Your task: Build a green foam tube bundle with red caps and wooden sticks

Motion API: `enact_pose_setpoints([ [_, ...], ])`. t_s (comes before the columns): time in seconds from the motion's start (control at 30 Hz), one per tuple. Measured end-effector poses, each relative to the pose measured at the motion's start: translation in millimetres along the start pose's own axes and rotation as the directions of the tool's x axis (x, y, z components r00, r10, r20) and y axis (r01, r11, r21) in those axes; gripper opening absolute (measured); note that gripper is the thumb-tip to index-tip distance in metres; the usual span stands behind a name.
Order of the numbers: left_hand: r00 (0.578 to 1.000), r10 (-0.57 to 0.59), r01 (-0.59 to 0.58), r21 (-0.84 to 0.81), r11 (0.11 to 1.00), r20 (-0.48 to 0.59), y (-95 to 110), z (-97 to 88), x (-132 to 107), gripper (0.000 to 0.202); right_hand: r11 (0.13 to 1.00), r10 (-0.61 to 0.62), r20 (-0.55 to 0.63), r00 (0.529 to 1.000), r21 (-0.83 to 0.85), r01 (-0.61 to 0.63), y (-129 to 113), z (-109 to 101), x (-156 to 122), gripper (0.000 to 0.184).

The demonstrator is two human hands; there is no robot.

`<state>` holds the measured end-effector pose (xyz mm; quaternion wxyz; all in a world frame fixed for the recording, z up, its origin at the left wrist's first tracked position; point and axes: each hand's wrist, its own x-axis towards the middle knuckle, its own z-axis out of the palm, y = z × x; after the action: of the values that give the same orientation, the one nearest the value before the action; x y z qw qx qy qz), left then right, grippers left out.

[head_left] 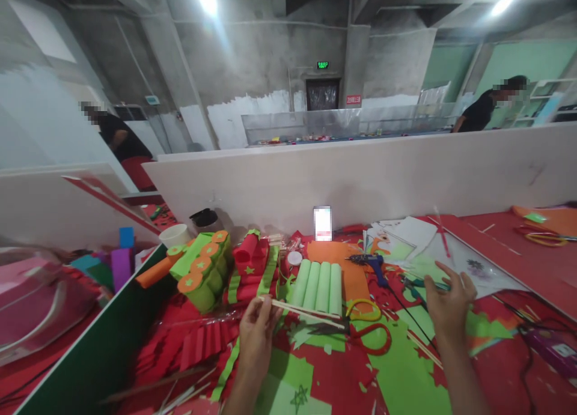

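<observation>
My left hand pinches the ends of two thin wooden sticks, which point right across the table. Just behind them lie light green foam rolls, set side by side. My right hand is at a pair of green-handled pliers, its fingers apart; whether they touch the handles I cannot tell. Scissors with red and yellow handles lie between my hands, near the stick tips. Behind the scissors rests a blue glue gun with a black cord.
Green-and-orange foam rolls and a red foam piece with stars stand left. Cut foam scraps cover the table. A phone leans on a white board. A green panel edges the left. Two people are beyond.
</observation>
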<state>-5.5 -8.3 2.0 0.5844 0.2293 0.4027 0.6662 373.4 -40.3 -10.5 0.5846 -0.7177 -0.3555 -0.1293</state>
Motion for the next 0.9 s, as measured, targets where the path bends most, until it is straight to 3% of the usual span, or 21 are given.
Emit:
enact_pose_setpoints([
  [0.1, 0.996, -0.07, 0.065, 0.08, 0.995, 0.056, -3.2, 1.6, -0.9, 0.034, 0.998, -0.064, -0.032, 0.997, -0.014, 0.064, -20.8, 4.4, -7.2, 0.048],
  [0.17, 0.988, -0.122, 0.109, 0.128, 0.986, 0.099, -4.4, 2.4, 0.4, 0.033, 0.992, -0.117, 0.044, 0.992, 0.045, 0.115, -40.4, 7.6, -15.1, 0.043],
  [0.2, 0.982, -0.147, 0.128, 0.152, 0.98, 0.121, -4.7, 3.2, 1.7, 0.032, 0.987, -0.141, 0.161, 0.977, 0.106, 0.125, -51.4, 8.9, -20.0, 0.036],
  [0.23, 0.976, -0.168, 0.143, 0.175, 0.974, 0.14, -4.8, 4.7, 3.4, 0.031, 0.978, -0.163, 0.323, 0.932, 0.179, 0.109, -63.1, 10.1, -25.2, 0.029],
  [0.27, 0.971, -0.182, 0.15, 0.195, 0.969, 0.158, -4.8, 6.9, 5.4, 0.03, 0.972, -0.182, 0.51, 0.841, 0.222, 0.076, -75.0, 11.3, -30.3, 0.026],
  [0.3, 0.966, -0.19, 0.151, 0.213, 0.965, 0.173, -4.6, 9.8, 7.6, 0.029, 0.967, -0.21, 0.675, 0.708, 0.251, 0.049, -86.7, 12.4, -35.0, 0.024],
  [0.37, 0.961, -0.189, 0.137, 0.248, 0.959, 0.202, -3.9, 17.7, 12.0, 0.029, 0.956, -0.265, 0.845, 0.464, 0.295, 0.01, -108.0, 15.5, -40.9, 0.023],
  [0.4, 0.958, -0.186, 0.124, 0.271, 0.955, 0.217, -3.4, 22.2, 13.9, 0.028, 0.954, -0.274, 0.878, 0.394, 0.301, -0.007, -117.0, 17.5, -41.3, 0.024],
  [0.53, 0.954, -0.173, 0.071, 0.377, 0.924, 0.245, -0.7, 38.6, 17.7, 0.03, 0.946, -0.323, 0.922, 0.213, 0.323, 0.035, -140.9, 30.0, -25.7, 0.022],
  [0.67, 0.964, -0.19, 0.102, 0.4, 0.911, 0.188, 1.6, 47.4, 17.3, 0.034, 0.949, -0.283, 0.958, -0.054, 0.287, 0.126, -152.7, 45.3, -5.0, 0.025],
  [0.73, 0.969, -0.195, 0.121, 0.4, 0.908, 0.151, 2.2, 49.4, 17.1, 0.035, 0.959, -0.23, 0.96, -0.158, 0.251, 0.131, -156.1, 52.0, -1.3, 0.027],
  [0.8, 0.967, -0.216, 0.142, 0.42, 0.896, 0.134, 2.6, 49.8, 16.2, 0.036, 0.962, -0.205, 0.954, -0.219, 0.238, 0.138, -157.3, 56.9, -0.3, 0.025],
  [0.9, 0.948, -0.277, 0.17, 0.486, 0.857, 0.156, 2.4, 45.5, 10.8, 0.037, 0.962, -0.179, 0.952, -0.247, 0.222, 0.159, -152.6, 60.1, 4.5, 0.021],
])
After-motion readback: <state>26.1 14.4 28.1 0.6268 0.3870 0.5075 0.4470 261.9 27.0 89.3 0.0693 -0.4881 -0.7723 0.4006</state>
